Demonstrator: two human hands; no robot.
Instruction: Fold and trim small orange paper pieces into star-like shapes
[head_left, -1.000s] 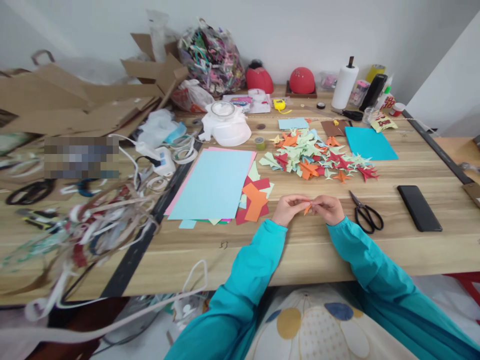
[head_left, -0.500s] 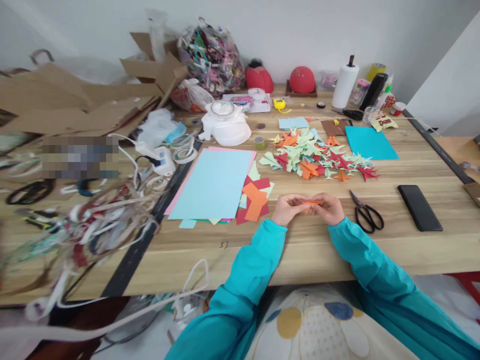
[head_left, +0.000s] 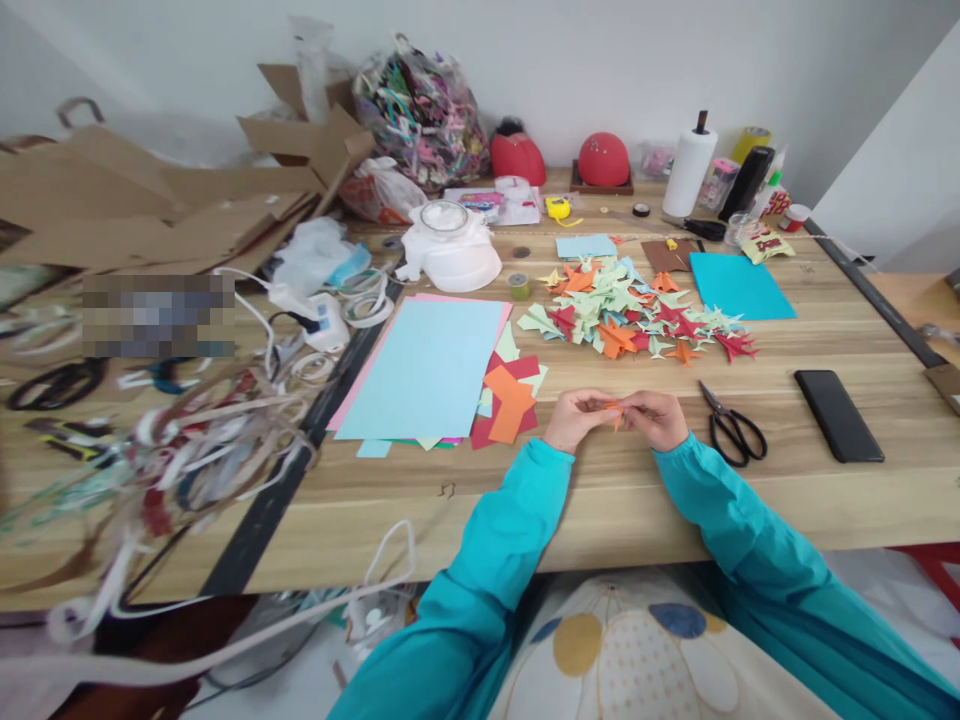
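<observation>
Between the fingertips of my left hand (head_left: 574,420) and my right hand (head_left: 657,417) is a small folded piece of orange paper (head_left: 616,414). Both hands pinch it just above the table, and the fingers cover most of it. A narrow orange point hangs down between the hands. Beyond them lies a heap of folded paper cranes (head_left: 615,305) in pale green, orange, red and blue. Loose orange paper pieces (head_left: 511,405) rest on red and green ones left of my left hand. Black-handled scissors (head_left: 735,430) lie right of my right hand.
A stack of coloured sheets (head_left: 424,365) lies to the left, a black phone (head_left: 840,415) to the right. Behind the cranes are a blue sheet (head_left: 742,285) and a tape measure (head_left: 557,208). Tangled ribbons (head_left: 217,450) and an open cardboard box (head_left: 165,205) crowd the far left.
The fingers have shifted slightly on the orange paper, with the right fingertips closer to the left ones. Less of the paper shows between them.
</observation>
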